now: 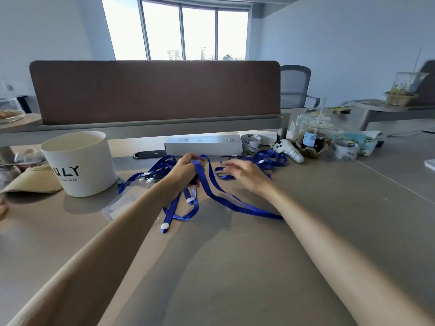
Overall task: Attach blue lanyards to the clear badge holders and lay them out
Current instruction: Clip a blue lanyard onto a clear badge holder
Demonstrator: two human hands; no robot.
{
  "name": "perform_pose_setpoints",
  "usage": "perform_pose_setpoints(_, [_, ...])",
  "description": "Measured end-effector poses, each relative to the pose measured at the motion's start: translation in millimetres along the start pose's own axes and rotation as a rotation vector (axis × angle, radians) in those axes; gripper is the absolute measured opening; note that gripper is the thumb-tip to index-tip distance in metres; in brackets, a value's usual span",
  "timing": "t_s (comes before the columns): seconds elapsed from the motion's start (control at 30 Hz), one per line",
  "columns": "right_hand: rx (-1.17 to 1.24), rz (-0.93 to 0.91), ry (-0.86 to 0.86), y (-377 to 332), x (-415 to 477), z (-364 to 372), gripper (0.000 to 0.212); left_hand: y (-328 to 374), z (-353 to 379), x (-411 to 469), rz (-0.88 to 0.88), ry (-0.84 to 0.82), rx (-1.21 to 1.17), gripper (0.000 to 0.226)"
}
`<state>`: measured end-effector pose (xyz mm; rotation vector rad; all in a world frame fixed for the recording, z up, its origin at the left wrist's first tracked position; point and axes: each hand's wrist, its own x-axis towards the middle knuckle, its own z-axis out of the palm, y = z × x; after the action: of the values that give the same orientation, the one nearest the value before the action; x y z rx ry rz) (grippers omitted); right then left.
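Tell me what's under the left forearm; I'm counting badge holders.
One clear badge holder lies on the desk, partly covered by the left forearm. Its right edge is hidden, so any more underneath can't be seen.

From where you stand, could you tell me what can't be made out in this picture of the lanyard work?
All in the head view:
- Right hand: motion-blurred, so its grip cannot be told.
- Lanyard clip: hidden inside the closed left hand, which grips a blue lanyard.
- Clear badge holder: partly covered by the left forearm; whether it is attached is unclear.
- White round container: printed word's start turned away.
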<state>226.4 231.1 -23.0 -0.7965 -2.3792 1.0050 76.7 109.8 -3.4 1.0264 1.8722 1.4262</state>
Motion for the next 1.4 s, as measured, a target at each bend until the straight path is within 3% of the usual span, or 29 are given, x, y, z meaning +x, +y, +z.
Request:
perform_pose_setpoints(0.07, [0.28,0.09,-0.281,-15.2,-14.3,7.4,0.048,-0.3,3.9,-1.0,-0.003,0.009,-0.001,0.019])
perform_pose_setpoints(0.13, [0.202,0.038,-0.359,-16.9,-25.6,14.8,0.052,0.7,5.7,-4.9,0.0,0.023,0.019,0.021])
perform_pose_setpoints(0.23, [0.019,-0.022,-0.29,-10.1,-36.3,21.9,0.058,2.4,4.7,-11.5,0.009,0.054,0.053,0.021])
perform_pose_setpoints(0.37, [0.215,-0.058,-0.213,-15.3,-50.2,25.4,0.028,3.3,-1.5,-18.5,0.019,0.064,0.12,0.017])
perform_pose_setpoints(0.4, [0.248,-0.064,-0.163,-20.1,-54.0,26.0,0.035,4.5,-2.6,-20.7,0.031,0.066,0.143,0.016])
perform_pose_setpoints(0.47, [0.241,-0.045,-0.122,-27.2,-58.0,27.0,0.069,6.5,-3.8,-24.1,0.061,0.07,0.207,0.017])
perform_pose_setpoints(0.53, [0.183,-0.007,-0.225,-33.1,-57.4,30.9,0.1,9.0,-4.5,-27.8,0.089,0.061,0.294,0.018])
perform_pose_setpoints(0.6, [0.125,-0.008,-0.386,-36.9,-57.2,41.2,0.116,11.4,-5.9,-31.7,0.104,0.046,0.343,0.016])
perform_pose_setpoints(0.67, [0.12,0.017,-0.405,-39.3,-56.0,50.9,0.123,13.4,-9.1,-33.7,0.118,0.042,0.351,0.02])
perform_pose_setpoints(0.73, [0.145,0.058,-0.264,-36.2,-54.6,57.9,0.098,13.9,-14.9,-36.4,0.122,0.041,0.355,0.023])
perform_pose_setpoints(0.83, [0.242,-0.001,-0.191,-35.8,-52.4,56.4,0.016,10.2,-29.8,-39.5,0.123,0.018,0.405,0.019])
perform_pose_setpoints(0.87, [0.308,0.006,-0.189,-40.2,-54.1,53.5,0.01,8.7,-35.6,-41.1,0.124,0.007,0.433,0.017])
perform_pose_setpoints(1.03, [0.607,0.154,-0.067,-45.6,-43.6,44.1,0.019,1.3,-61.5,-52.2,0.104,-0.068,0.528,0.008])
perform_pose_setpoints(1.1, [0.683,0.193,-0.003,-46.5,-38.7,42.8,0.012,-2.3,-71.1,-58.3,0.105,-0.128,0.555,0.004])
perform_pose_setpoints(1.23, [0.5,0.236,0.127,-40.4,-27.4,42.0,0.016,-11.5,-89.3,-70.0,0.094,-0.15,0.503,0.01])
perform_pose_setpoints(1.4, [0.299,0.141,0.076,-42.6,-25.8,45.1,0.013,-25.4,-105.5,-72.9,0.039,-0.096,0.457,0.01])
